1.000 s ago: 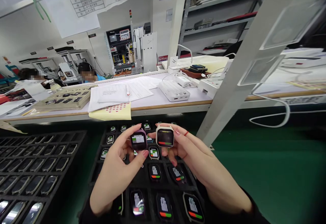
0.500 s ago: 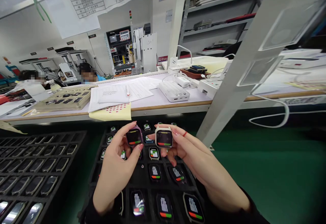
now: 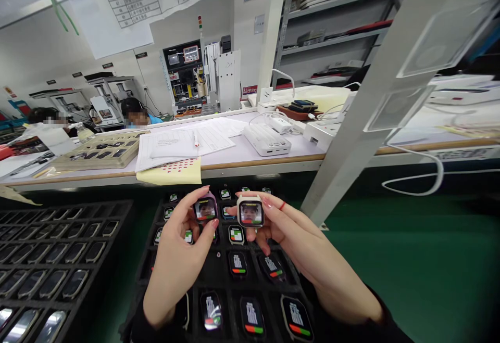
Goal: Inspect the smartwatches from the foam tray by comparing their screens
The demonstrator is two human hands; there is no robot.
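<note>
My left hand (image 3: 177,259) holds a small purple-cased watch unit (image 3: 205,209) by its edges, screen lit and facing me. My right hand (image 3: 300,249) holds a white-cased watch unit (image 3: 250,212) the same way, just to the right of the purple one. Both screens show a camera picture with a coloured bar below. The hands hover over a black tray (image 3: 156,259) whose pockets hold several more lit watch units (image 3: 236,234).
A second black tray (image 3: 50,259) with several dark-screened units lies to the left. Behind runs a white bench (image 3: 250,158) with papers (image 3: 183,145), a yellow sheet (image 3: 172,172), a white box (image 3: 267,140) and cables. A slanted white post (image 3: 363,103) stands right. Two people sit far left.
Both hands rose slightly and stayed close together. The purple unit's screen went from a white-green table to a dark screen, then a camera picture; the white unit's dark screen also turned to a camera picture.
</note>
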